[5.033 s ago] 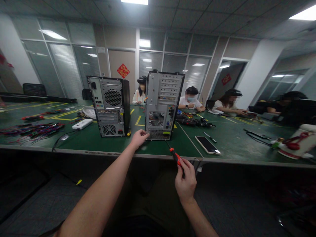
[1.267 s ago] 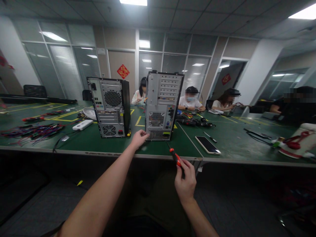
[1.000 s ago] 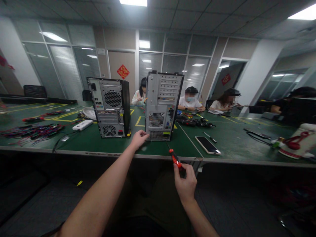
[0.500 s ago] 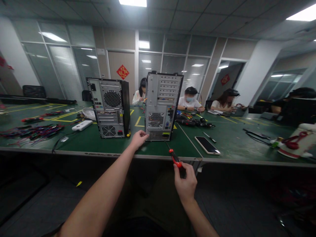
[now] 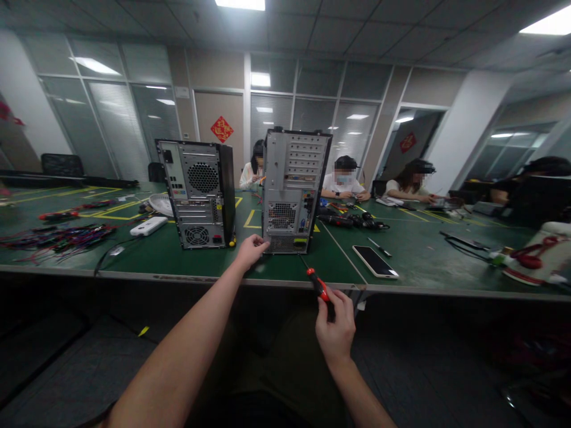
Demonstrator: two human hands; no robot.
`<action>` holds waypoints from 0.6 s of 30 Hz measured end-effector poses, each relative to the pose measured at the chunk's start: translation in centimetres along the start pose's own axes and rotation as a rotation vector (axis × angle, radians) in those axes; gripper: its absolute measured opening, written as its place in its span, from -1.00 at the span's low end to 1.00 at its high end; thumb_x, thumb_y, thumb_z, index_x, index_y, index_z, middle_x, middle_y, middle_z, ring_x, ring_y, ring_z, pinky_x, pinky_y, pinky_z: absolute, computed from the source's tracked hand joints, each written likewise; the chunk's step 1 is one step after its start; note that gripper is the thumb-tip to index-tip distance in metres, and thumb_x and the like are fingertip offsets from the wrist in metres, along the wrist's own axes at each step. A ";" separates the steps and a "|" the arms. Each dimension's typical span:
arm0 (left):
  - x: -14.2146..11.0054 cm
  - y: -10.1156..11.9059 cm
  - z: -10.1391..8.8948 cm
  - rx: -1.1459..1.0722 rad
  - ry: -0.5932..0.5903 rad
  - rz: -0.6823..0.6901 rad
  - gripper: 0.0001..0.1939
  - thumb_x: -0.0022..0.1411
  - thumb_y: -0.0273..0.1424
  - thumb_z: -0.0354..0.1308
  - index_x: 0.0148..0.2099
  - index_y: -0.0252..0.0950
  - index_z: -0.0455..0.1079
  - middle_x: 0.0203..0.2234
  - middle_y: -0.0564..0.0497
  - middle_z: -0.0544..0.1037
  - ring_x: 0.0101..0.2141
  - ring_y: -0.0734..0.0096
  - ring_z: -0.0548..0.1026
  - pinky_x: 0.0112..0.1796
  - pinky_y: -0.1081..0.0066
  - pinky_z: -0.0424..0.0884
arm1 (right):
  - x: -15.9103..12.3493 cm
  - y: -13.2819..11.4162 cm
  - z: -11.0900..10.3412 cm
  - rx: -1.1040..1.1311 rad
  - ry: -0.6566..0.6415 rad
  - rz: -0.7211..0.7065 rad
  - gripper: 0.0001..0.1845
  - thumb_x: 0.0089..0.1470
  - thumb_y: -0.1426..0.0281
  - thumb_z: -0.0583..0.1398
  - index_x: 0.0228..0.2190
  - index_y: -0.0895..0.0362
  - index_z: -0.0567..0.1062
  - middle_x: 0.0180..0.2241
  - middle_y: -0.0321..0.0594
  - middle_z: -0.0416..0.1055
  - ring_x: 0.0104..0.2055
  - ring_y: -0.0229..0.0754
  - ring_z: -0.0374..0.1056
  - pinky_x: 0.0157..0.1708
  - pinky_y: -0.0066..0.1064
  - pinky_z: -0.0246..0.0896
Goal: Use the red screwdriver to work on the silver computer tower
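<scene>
A grey computer case [image 5: 298,190] stands upright at the table's front, its back panel with slots and ports towards me. My left hand [image 5: 252,251] is closed at the case's lower left corner, thumb and fingertips against its edge. In my right hand [image 5: 335,321] is a screwdriver [image 5: 317,285] with a red and black handle, gripped by the fingertips at its rear end. Its thin shaft points up and left to the bottom edge of the case. Whether the tip sits on a screw is too small to tell.
A second computer case [image 5: 196,196] stands to the left. Further left lie a white power strip [image 5: 149,226] and a heap of wires [image 5: 62,238]. On the right are a phone [image 5: 375,261], a thin pen-like tool [image 5: 379,247] and a white bag [image 5: 537,255]. Several people sit across the green table [image 5: 428,244].
My right fingers have shifted on the screwdriver's handle, and the handle has turned slightly. The shaft still points at the case's bottom edge. My left hand and both cases have stayed put.
</scene>
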State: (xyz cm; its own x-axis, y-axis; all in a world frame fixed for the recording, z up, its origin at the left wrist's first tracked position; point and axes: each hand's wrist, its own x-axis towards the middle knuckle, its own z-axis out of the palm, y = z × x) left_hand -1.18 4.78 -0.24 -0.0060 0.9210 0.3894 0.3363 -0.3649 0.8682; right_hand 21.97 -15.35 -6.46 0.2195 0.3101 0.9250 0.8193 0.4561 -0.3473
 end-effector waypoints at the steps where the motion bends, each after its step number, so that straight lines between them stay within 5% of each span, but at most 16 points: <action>1: 0.0 0.0 0.0 0.003 0.003 0.004 -0.73 0.12 -0.16 0.29 -0.38 -0.24 0.38 -0.49 0.08 0.46 -0.46 0.39 0.40 -0.36 0.39 0.26 | -0.1 0.0 0.0 -0.001 -0.003 0.017 -0.84 0.31 0.37 0.26 -0.08 0.11 0.56 -0.17 -0.11 0.52 -0.12 -0.07 0.51 -0.09 -0.23 0.46; 6: 0.0 0.0 0.0 0.002 0.000 0.007 -0.73 0.12 -0.16 0.29 -0.37 -0.24 0.38 -0.50 0.08 0.46 -0.46 0.39 0.41 -0.35 0.38 0.27 | -0.2 0.2 -0.2 -0.001 -0.057 0.105 -0.80 0.28 0.26 0.32 -0.31 0.12 0.51 -0.42 -0.29 0.45 -0.41 -0.22 0.41 -0.35 -0.39 0.35; 13: -0.1 0.1 -0.1 -0.007 -0.006 -0.001 -0.73 0.12 -0.15 0.30 -0.36 -0.24 0.40 -0.47 0.07 0.48 -0.44 0.38 0.42 -0.34 0.38 0.29 | 0.1 0.0 -0.2 -0.010 -0.017 -0.009 -0.77 0.35 0.40 0.20 0.00 0.07 0.57 -0.08 -0.06 0.49 -0.04 -0.06 0.49 -0.04 -0.18 0.48; 18: -0.2 0.2 -0.2 -0.010 -0.002 -0.010 -0.74 0.11 -0.17 0.31 -0.36 -0.24 0.41 -0.48 0.07 0.48 -0.42 0.37 0.43 -0.33 0.38 0.30 | 0.0 -0.1 -0.1 0.000 -0.025 0.025 -0.81 0.33 0.34 0.25 -0.07 0.10 0.57 -0.17 -0.09 0.53 -0.13 -0.06 0.52 -0.09 -0.19 0.49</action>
State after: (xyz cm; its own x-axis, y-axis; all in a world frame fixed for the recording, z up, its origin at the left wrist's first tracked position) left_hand -1.26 4.54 -0.09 -0.0078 0.9250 0.3799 0.3263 -0.3567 0.8754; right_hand 21.99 -15.49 -6.40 0.2266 0.3419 0.9120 0.8141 0.4476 -0.3701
